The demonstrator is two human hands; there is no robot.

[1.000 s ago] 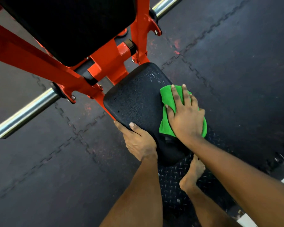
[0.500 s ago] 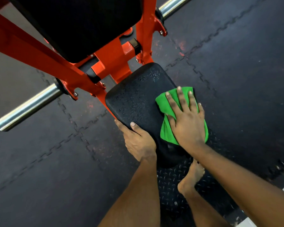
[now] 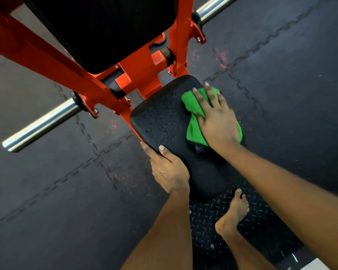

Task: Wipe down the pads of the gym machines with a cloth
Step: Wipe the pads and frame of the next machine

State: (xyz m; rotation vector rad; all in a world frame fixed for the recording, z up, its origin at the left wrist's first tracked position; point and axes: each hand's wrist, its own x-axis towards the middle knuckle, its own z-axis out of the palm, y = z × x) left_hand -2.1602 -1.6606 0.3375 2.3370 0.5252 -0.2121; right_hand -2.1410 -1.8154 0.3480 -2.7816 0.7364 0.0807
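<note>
My right hand [image 3: 217,121] lay flat on the green cloth [image 3: 194,131], fingers straight and a little spread, pressing it down rather than gripping it. The cloth was bunched under my palm on the right side of the black seat pad [image 3: 162,117], towards its far end, with folds of green showing past my fingertips and beside my wrist. My left hand [image 3: 168,168] gripped the near left edge of the same pad, thumb on top of the textured surface and the other fingers wrapped down over the rim.

The pad sat on an orange frame [image 3: 137,75] that rose away from me. Above it, at the top of the view, was a second black pad [image 3: 105,26] mounted between the orange struts. A chrome bar [image 3: 41,123] stuck out from the frame to the left, and another chrome end showed at the upper right.

Below the seat pad, my bare foot [image 3: 232,213] stood on a black diamond-pattern plate [image 3: 205,240]. Around everything lay dark interlocking rubber floor tiles [image 3: 47,191], scuffed with orange marks near the frame.
</note>
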